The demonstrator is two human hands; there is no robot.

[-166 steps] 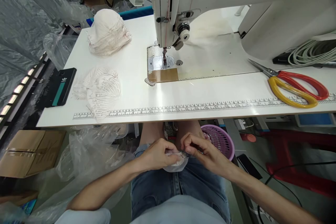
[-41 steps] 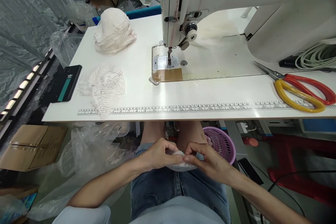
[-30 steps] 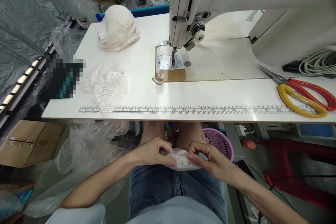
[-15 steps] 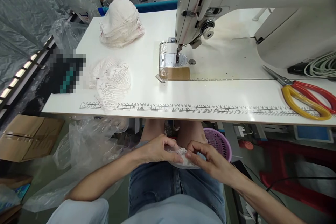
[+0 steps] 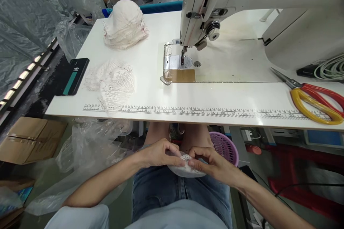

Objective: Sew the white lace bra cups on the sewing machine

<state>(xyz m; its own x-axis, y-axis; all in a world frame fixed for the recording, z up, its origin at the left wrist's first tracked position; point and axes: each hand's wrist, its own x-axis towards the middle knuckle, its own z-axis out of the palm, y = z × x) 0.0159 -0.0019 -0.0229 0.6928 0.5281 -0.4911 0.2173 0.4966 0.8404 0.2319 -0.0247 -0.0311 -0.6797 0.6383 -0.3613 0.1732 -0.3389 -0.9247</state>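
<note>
Head view: white lace piece (image 5: 188,172), rounded, pale smooth lower part, openwork patch on top, held over the lap, below and apart from the table's front edge. Left hand (image 5: 162,155) on its left side: thumb laid across the top, fingers curled, little gap, pinching the fabric; some fingertips hidden. Right hand (image 5: 211,164) on its right side: thumb and index nearly together, gripping near the openwork patch; other fingers bent, tips partly hidden. Thumbs near each other, lace showing between.

Under the piece: blue jeans (image 5: 158,193). Purple basket (image 5: 227,146) beyond the right hand, low, beside the knee. Above: white table (image 5: 147,96), printed ruler scale (image 5: 201,111) along the front edge. Flat lace pieces (image 5: 116,86) on table left, overlapping the scale; cream stack of domed fabric (image 5: 125,25) behind them. Black phone (image 5: 77,77), green stripe, at the left edge. Sewing machine (image 5: 197,10) centre to right, needle area over a metal plate (image 5: 174,62). Scissors (image 5: 317,102), one red handle, one yellow, at right, across the scale. Coiled cord (image 5: 330,68) behind the scissors. Floor left: cardboard box (image 5: 29,139), clear plastic (image 5: 91,150). Floor right: red stool (image 5: 291,186), partly shadowed.
</note>
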